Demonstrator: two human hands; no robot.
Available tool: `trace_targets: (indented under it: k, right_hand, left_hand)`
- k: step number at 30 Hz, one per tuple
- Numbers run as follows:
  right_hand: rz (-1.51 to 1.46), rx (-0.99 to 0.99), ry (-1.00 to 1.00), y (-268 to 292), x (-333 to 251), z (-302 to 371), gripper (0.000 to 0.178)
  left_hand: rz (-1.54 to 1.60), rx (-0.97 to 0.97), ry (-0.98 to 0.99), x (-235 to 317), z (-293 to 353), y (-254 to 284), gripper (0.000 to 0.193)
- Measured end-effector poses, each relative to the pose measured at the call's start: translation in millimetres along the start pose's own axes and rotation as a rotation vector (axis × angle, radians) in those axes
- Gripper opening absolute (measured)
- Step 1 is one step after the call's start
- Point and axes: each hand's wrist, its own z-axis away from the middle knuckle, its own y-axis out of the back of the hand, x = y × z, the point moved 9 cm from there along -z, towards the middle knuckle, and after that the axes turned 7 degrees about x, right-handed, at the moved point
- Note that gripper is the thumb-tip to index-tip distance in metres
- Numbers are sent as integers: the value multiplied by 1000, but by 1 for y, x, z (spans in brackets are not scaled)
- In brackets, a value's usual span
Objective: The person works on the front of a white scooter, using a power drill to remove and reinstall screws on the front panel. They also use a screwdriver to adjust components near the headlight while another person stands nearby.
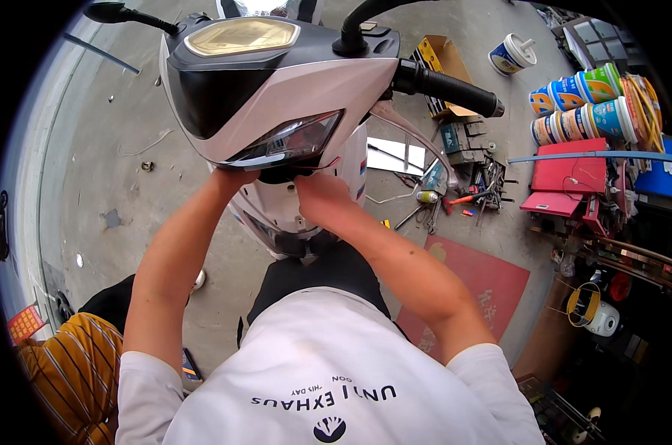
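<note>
A white and black motor scooter (269, 89) faces me, its headlight (295, 141) just above my hands. My left hand (234, 178) reaches under the lower edge of the headlight housing, with its fingers hidden there. Beside the dark gap (279, 175) under the headlight, my right hand (325, 198) is closed in a fist against the white front panel (273, 199). Whatever its fingers hold is hidden. A black handlebar grip (458, 90) and a silver brake lever (425, 141) stick out to the right above my right hand.
Hand tools (492, 185) and a spray can (426, 197) lie on the floor at right, near an open cardboard box (443, 63). Beyond stand paint buckets (610, 119) and a red case (573, 167). A red board (492, 289) lies near my right elbow. At lower left is a person in an orange garment (76, 371).
</note>
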Motion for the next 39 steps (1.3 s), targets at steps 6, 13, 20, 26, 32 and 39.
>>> trace_targets:
  k: [6, 13, 20, 26, 32, 39]
  right_hand:
    - [-38, 130, 38, -12, -4, -2, 18]
    - [26, 204, 214, 6, -16, -20, 11]
    - [31, 151, 248, 4, -13, -13, 11]
    - [83, 229, 231, -16, -6, 7, 14]
    - [180, 267, 244, -22, -11, 16, 18]
    - [194, 233, 287, -16, -9, 18, 17]
  left_hand:
    - [-28, 118, -30, 6, -14, -6, 42]
    - [-24, 181, -39, 5, -16, -4, 43]
    - [-11, 196, -41, 7, -9, -1, 44]
    - [-12, 188, -59, 8, -5, 3, 45]
    - [-26, 169, -82, 9, -2, 8, 46]
    - [-271, 69, -134, 33, -21, 14, 46]
